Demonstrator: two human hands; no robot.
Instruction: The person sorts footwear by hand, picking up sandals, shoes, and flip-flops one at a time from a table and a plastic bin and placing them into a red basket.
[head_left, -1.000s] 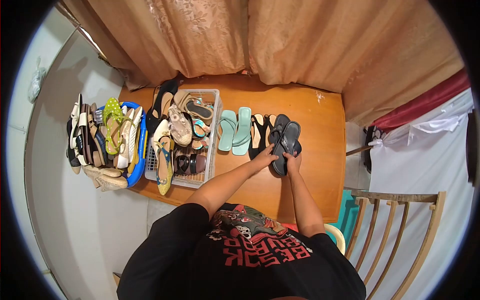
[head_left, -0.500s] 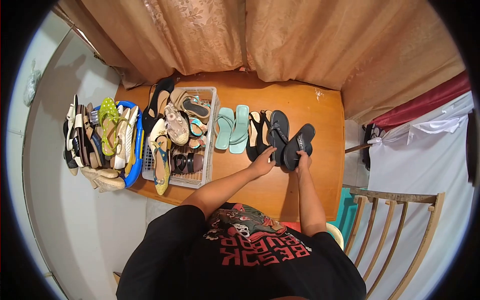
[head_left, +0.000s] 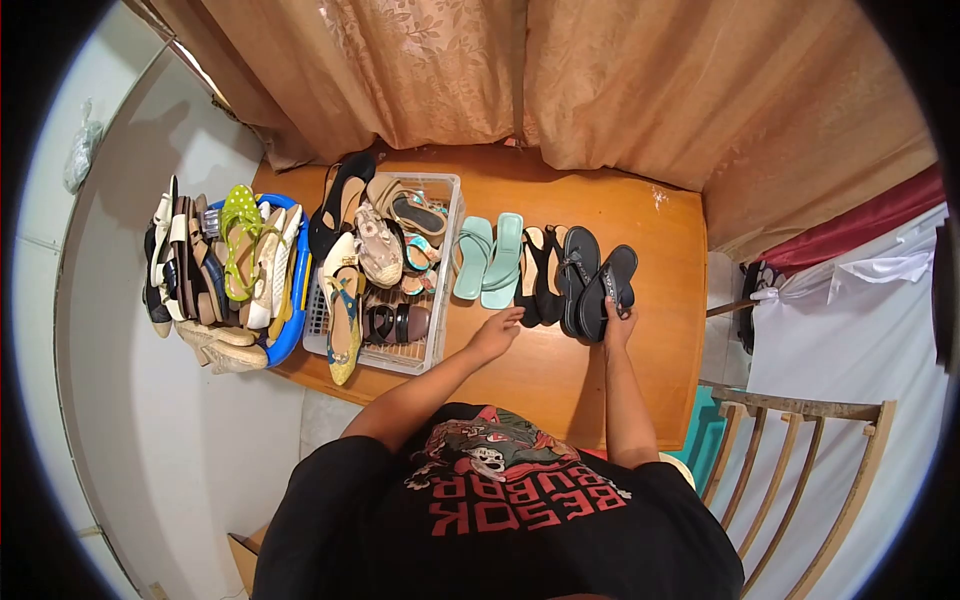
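Note:
My right hand (head_left: 619, 326) grips the heel end of a black flip-flop (head_left: 594, 309), which is tilted against its mate, another black flip-flop (head_left: 579, 252). My left hand (head_left: 494, 337) is open and holds nothing, its fingertips close to the heel ends of a pair of black sandals (head_left: 546, 302). To the left of those lies a pair of mint-green slides (head_left: 503, 262), side by side. All these pairs stand in a row on the wooden table (head_left: 530, 390), toes toward the curtain.
A clear plastic basket (head_left: 448, 270) on the table's left side is heaped with sandals and flats. Beyond it, a blue basket (head_left: 293, 325) is packed with more shoes, a green polka-dot flip-flop (head_left: 240, 240) on top. Curtains (head_left: 430, 75) hang behind; a wooden rack (head_left: 790, 410) stands at right.
My left hand has let go of the black flip-flops and moved left toward the black sandals. The right flip-flop has come closer to its mate, still in my right hand.

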